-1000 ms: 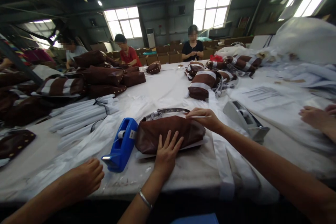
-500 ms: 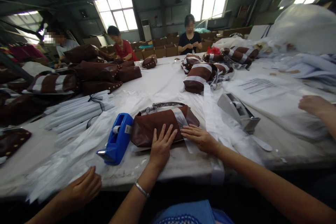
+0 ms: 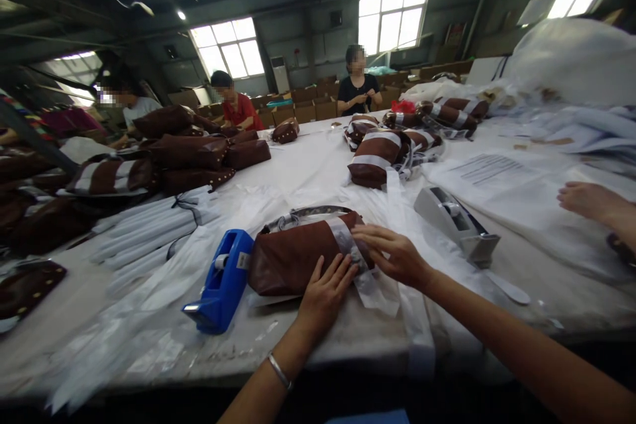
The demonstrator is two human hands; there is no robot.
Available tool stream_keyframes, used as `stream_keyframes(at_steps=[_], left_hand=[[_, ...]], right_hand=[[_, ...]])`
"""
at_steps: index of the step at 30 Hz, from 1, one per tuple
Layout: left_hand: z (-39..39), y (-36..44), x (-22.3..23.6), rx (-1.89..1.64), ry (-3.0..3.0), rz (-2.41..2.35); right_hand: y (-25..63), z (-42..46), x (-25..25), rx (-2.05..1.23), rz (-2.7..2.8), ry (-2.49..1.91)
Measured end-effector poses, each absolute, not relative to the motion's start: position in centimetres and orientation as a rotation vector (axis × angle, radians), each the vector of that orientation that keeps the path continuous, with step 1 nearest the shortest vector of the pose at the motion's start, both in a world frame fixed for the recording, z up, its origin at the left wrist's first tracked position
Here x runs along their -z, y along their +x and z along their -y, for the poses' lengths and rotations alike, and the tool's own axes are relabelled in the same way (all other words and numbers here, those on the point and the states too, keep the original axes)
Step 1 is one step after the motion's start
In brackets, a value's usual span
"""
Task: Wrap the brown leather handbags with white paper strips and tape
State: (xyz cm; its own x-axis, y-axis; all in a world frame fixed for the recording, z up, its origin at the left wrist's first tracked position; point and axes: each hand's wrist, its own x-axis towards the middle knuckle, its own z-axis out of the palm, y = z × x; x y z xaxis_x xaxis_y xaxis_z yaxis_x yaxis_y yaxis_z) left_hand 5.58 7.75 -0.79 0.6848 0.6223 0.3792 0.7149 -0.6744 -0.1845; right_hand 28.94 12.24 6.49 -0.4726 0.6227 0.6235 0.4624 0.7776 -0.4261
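Observation:
A brown leather handbag (image 3: 285, 265) lies on its side in front of me, its strap (image 3: 311, 212) curving behind it. My left hand (image 3: 325, 295) rests flat on the bag's front with fingers spread, a bangle on the wrist. Across the right part of the bag runs a translucent white strip (image 3: 340, 230), its loose end hanging onto the table near the front. My right hand (image 3: 392, 255) is at the bag's right end, beside the strip, fingers stretched out and nothing visibly held.
A blue tape dispenser (image 3: 221, 285) stands left of the bag, a grey one (image 3: 457, 225) to the right. White rolls (image 3: 149, 225) and piled brown bags (image 3: 183, 152) lie left. Wrapped bags (image 3: 375, 156) sit farther back. Another person's hand (image 3: 589, 202) is at right.
My right hand went from the bag's top edge down its front, then up to its right end. The strip now lies across the bag. Another person's hand at lower left has left view.

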Motion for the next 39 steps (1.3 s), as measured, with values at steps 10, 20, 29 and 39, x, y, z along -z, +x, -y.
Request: stream_keyframes(at_steps=[10,20,29,39], left_hand=[[-8.0,5.4,1.2,0.439,-2.625,1.023],[-7.6,5.5,0.5,0.417,-2.721,1.107],[-7.4,5.6,0.2,0.417,-2.73,1.12],[-7.4,5.6,0.1,0.427,-2.699,1.127]], right_hand=[[25.9,-19.0,-1.1,-0.331,2.391,-1.053],[32.4,-4.1,-2.5,-0.115,2.341,-1.216],[31.7,-3.0,-0.3,-0.021,2.466,-1.219],[31.7,-1.6,-0.5,0.147,2.41,-0.847]])
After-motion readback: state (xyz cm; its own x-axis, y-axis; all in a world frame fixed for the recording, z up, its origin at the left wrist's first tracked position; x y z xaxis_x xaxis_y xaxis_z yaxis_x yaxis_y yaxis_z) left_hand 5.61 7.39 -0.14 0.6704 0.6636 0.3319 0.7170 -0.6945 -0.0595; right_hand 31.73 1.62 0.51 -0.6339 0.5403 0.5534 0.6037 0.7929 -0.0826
